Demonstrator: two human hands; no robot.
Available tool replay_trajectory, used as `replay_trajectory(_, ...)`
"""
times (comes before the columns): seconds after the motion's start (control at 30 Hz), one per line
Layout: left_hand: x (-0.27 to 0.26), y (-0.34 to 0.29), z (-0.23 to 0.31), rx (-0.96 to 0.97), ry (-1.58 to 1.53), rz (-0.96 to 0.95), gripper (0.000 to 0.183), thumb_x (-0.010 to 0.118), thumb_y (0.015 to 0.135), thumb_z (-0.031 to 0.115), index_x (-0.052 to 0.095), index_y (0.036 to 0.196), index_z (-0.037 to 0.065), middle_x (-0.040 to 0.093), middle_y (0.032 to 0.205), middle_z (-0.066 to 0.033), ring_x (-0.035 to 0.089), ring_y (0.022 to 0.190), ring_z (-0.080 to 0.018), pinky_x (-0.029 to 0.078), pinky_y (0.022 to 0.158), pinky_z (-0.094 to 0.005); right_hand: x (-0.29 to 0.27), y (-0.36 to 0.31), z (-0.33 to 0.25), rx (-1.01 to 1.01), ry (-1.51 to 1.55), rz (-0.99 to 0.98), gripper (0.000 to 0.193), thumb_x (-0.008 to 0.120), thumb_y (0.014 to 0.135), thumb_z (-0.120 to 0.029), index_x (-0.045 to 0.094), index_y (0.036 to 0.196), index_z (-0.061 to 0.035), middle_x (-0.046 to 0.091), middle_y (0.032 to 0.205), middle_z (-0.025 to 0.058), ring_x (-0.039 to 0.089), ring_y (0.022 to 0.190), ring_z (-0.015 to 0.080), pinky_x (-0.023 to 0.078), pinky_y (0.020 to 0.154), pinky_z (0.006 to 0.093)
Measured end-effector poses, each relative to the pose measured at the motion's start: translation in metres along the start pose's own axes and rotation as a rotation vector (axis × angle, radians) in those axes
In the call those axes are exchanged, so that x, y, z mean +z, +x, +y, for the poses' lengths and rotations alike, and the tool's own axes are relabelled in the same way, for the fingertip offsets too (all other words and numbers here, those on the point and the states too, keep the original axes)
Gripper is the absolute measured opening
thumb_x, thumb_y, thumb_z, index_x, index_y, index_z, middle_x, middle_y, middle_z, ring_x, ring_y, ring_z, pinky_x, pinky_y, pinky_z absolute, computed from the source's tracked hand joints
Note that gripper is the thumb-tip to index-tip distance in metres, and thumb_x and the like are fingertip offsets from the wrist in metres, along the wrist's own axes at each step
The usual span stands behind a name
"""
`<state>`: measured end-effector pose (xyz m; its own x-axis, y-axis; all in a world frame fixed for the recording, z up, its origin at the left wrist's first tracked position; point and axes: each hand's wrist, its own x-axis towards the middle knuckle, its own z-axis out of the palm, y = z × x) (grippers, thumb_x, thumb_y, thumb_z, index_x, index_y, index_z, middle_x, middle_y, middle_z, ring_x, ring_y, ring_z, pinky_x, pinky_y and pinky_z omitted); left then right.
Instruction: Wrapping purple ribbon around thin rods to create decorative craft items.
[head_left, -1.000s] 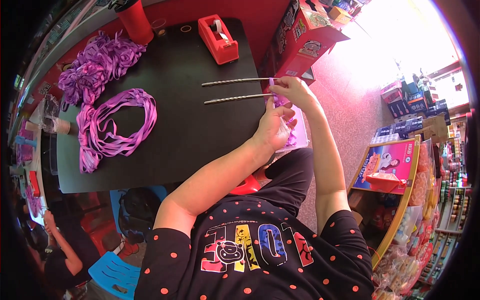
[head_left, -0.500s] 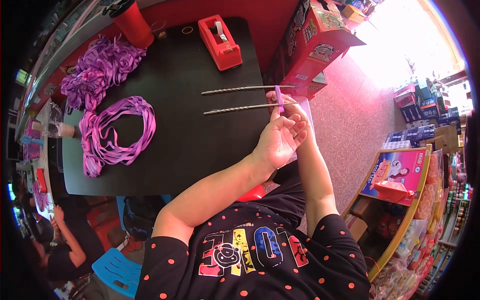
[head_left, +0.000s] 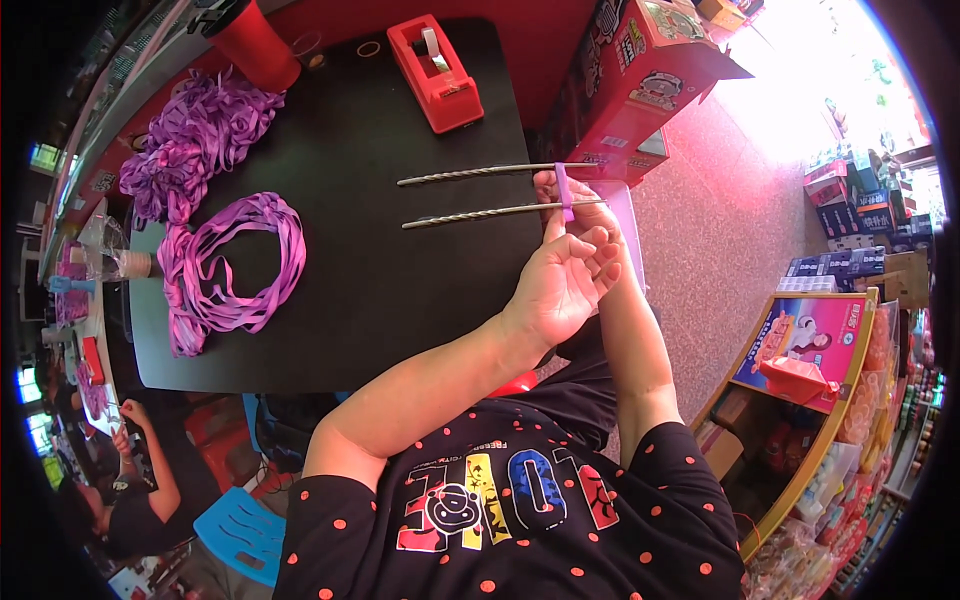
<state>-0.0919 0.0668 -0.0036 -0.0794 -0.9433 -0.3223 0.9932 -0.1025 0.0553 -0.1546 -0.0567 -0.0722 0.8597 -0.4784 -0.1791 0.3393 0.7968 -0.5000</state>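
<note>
Purple ribbon (head_left: 564,185): narrow, flat, smooth-edged; a short band crosses two parallel metal rods (head_left: 465,176) at the fingertips. Rods project leftward from the hands, spirally twisted toward their left ends. Left hand (head_left: 562,285): nearest, palm showing, fingers curled, one finger raised to the nearer rod beside the ribbon; cannot tell whether it pinches. Right hand (head_left: 592,218): just beyond the left, behind the rods, partly hidden; grip cannot be told. Hands close together, overlapping in view.

Change from one second ago: right-hand fingers then covered the ribbon at the farther rod; now that hand sits behind the rods and the band shows across both.

Left of the hands, on the black table (head_left: 390,290): looped ribbon bundle (head_left: 288,245). Beyond the rods: red tape dispenser (head_left: 455,100). Farther left: tangled ribbon pile (head_left: 215,125).
</note>
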Motion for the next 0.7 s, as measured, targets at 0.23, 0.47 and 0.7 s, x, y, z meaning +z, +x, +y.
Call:
replay_trajectory(0.23,0.0,-0.001,0.0,0.003,0.003,-0.015,0.07,0.053,0.076,-0.001,0.031,0.137,0.025,0.059,0.095,-0.0015,0.055,0.097,-0.0186,0.043,0.091,-0.0385,-0.009,0.005,0.001,-0.029,-0.057,-0.135,0.019,0.059,0.092,-0.016,0.059,0.102,-0.0004,0.059,0.091,0.003,0.057,0.073,0.0091,0.048,0.059,0.0167)
replay_trajectory(0.47,-0.002,-0.001,0.001,0.013,0.024,-0.014,0.068,0.052,0.078,-0.001,0.031,0.137,0.025,0.058,0.097,-0.0015,0.055,0.097,-0.0185,0.043,0.09,-0.038,-0.007,0.004,-0.023,0.13,-0.065,-0.045,0.018,0.062,0.089,-0.015,0.06,0.102,-0.0021,0.064,0.091,0.0053,0.063,0.073,0.0134,0.054,0.063,0.0249)
replay_trajectory(0.7,-0.004,0.001,-0.003,0.05,0.109,-0.014,0.063,0.051,0.079,0.0,0.035,0.135,0.024,0.058,0.097,-0.0011,0.054,0.096,-0.0192,0.042,0.088,-0.0378,0.003,0.002,-0.057,0.219,-0.374,0.158,0.008,0.062,0.084,-0.009,0.063,0.09,-0.0037,0.065,0.084,0.0055,0.062,0.071,0.0157,0.052,0.067,0.0347)
